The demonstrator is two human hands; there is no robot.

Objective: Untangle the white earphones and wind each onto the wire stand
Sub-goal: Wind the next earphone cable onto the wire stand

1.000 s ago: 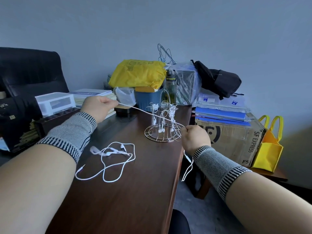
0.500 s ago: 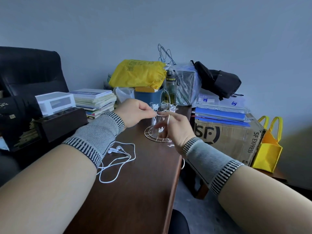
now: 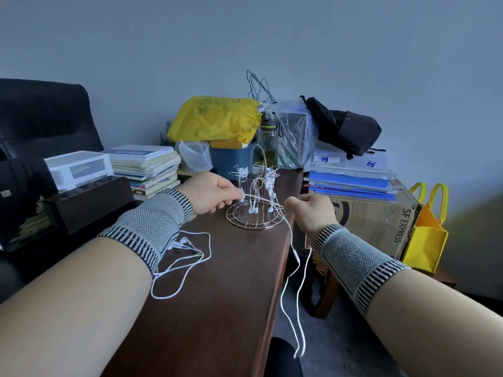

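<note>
- Forearms come in from the bottom edge, both in grey knit wrist sleeves with black striped cuffs.
- Loose white earphone cable [image 3: 295, 308] dangles off the right edge of the table [image 3: 217, 308] in a long loop, nearly down to the floor.
- Another pair of white earphones [image 3: 185, 248] lies in a messy tangle on the dark wood, right by the left wrist, partly tucked under it.
- Left hand [image 3: 209, 194] is curled up, pinching one end of the cable just beside the wire stand [image 3: 254, 202].
- Right hand [image 3: 313, 210] is clenched around the same cable off the table edge, so a short stretch runs taut between the two hands, crossing in front of the stand.
- The stand sits upright near the table's right edge, and its prongs already carry wound earphones with buds hanging down inside.
- Behind it there's a blue tub [image 3: 231, 159], a bottle [image 3: 268, 142] and a yellow bag [image 3: 215, 118] piled on top.
- Books [image 3: 144, 167] stacked to the left, cardboard box [image 3: 381, 216] with blue folders to the right, black backpack [image 3: 345, 126] at the back.
</note>
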